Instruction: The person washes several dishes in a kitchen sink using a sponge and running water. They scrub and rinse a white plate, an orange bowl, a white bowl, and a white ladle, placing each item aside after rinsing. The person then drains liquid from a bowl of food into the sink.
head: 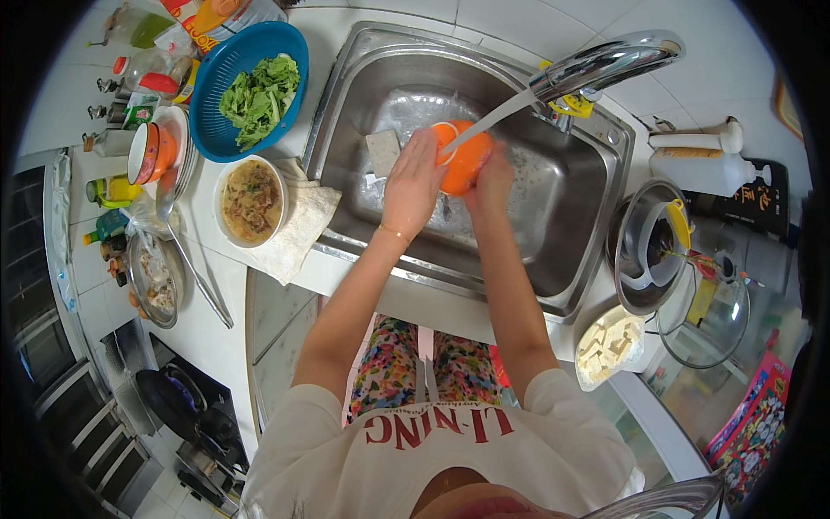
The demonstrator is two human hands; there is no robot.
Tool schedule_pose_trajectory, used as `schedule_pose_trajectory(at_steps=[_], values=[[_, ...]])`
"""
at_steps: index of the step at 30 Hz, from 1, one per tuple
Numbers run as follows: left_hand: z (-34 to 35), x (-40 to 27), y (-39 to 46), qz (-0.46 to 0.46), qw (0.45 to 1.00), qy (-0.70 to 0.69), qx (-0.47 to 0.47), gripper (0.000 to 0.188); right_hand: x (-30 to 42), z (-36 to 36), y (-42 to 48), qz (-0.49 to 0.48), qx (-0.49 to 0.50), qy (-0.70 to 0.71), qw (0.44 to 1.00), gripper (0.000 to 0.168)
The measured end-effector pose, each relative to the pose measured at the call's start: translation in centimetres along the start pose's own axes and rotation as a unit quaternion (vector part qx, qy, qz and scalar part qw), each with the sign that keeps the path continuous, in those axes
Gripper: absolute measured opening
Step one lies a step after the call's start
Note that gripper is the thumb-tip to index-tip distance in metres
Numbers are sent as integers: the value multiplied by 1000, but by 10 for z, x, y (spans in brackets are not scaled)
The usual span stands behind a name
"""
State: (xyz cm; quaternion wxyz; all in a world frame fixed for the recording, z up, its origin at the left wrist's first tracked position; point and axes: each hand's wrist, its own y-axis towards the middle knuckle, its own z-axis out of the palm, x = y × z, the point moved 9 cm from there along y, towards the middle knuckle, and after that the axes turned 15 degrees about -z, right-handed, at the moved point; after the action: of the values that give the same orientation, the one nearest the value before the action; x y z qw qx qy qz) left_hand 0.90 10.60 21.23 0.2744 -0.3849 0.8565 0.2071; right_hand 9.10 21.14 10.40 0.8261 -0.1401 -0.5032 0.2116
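Note:
Over the stainless steel sink (pixel 551 272), both hands hold an orange bowl (pixel 462 178) with a pale rim, tilted under the faucet. Flat along the bowl's left side lies my left hand (pixel 414 172). My right hand (pixel 494 178), slightly blurred, grips the bowl's right side. A stream of water (pixel 496 120) runs from the chrome faucet (pixel 603 58) onto the bowl. On the sink floor, left of my left hand, is a greyish square scouring pad or sponge (pixel 382 154).
Left of the sink stand a blue colander (pixel 206 123) of leafy greens, a bowl of soupy food (pixel 251 202) by a white cloth (pixel 311 217), and a ladle (pixel 194 272). On the right are a metal bowl (pixel 648 301), a dish of tofu pieces (pixel 609 347) and a glass lid (pixel 703 324).

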Motion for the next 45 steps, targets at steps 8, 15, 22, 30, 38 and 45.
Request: schedule_pose_trajectory(at_steps=[8, 15, 22, 30, 38, 45], values=[[-9, -14, 1, 27, 994, -110, -9, 27, -12, -6, -1, 44, 9, 42, 998, 35], [-14, -9, -17, -2, 997, 31, -77, 24, 4, -2, -8, -11, -4, 23, 1000, 35], [-9, -3, -8, -30, 989, -143, -30, 24, -24, -8, -7, 33, 10, 73, 997, 37], [31, 24, 24, -181, 975, -130, -27, 36, 8, -4, -38, -157, 35, -175, 971, 41], [72, 67, 20, -363, 853, -323, 188, 41, 38, 12, -51, -290, 114, -270, 911, 44], [29, 3, 8, -58, 997, -42, -1, 31, 32, 0, -14, -256, 113, -315, 907, 44]])
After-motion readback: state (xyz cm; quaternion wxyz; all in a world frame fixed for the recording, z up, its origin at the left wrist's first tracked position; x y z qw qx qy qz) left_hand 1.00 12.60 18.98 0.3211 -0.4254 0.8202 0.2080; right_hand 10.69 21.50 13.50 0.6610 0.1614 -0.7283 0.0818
